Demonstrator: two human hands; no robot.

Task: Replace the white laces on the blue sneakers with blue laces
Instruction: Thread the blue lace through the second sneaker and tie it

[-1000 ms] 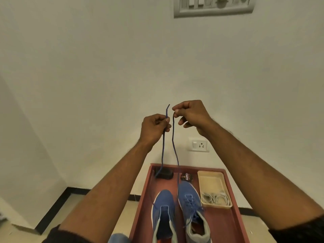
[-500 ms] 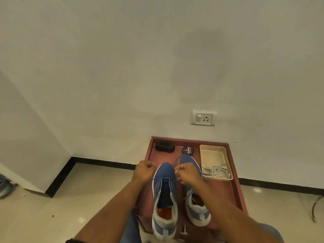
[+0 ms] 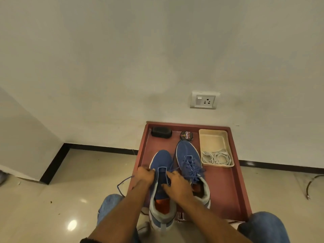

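Two blue sneakers stand on a red tray (image 3: 226,183). The right sneaker (image 3: 190,165) is threaded with a blue lace. The left sneaker (image 3: 162,188) shows an open tongue. My left hand (image 3: 144,175) grips the left side of that sneaker near its front eyelets, and a blue lace (image 3: 122,185) loops out from it to the left. My right hand (image 3: 176,184) rests on the sneaker's right side with fingers curled at the eyelets; whether it pinches the lace is hidden. White laces (image 3: 215,157) lie coiled in a cream tray (image 3: 213,137).
A black brush (image 3: 161,132) and a polish tin (image 3: 186,136) sit at the tray's far end by the wall. A wall socket (image 3: 204,100) is above. My knees in jeans (image 3: 263,227) flank the tray. Tiled floor lies to the left.
Both hands dropped from chest height, where they held the lace ends up, down to the left sneaker. The view tilted downward and the lace now trails left.
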